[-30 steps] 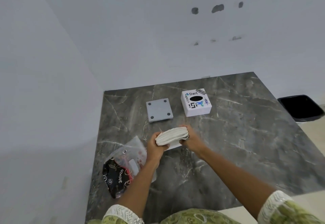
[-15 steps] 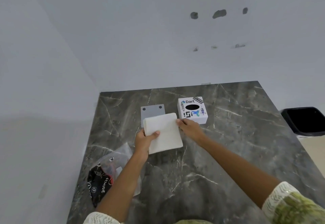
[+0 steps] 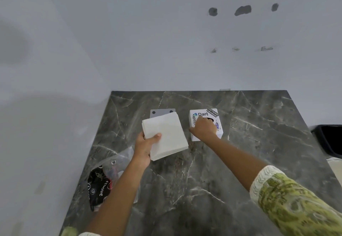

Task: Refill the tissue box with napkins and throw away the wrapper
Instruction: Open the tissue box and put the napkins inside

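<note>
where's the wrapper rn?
In the head view, the wrapper lies on the marble table near its left edge, just left of the left forearm and nearer the camera than the napkin stack.

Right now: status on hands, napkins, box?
Left hand holds napkins. Right hand on tissue box. Wrapper on table. Nothing blocking.

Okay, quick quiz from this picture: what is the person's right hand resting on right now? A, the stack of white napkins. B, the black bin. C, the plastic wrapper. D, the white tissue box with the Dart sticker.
D: the right hand lies on top of the tissue box, covering much of its dark opening, while the left hand alone holds the napkin stack.
</note>
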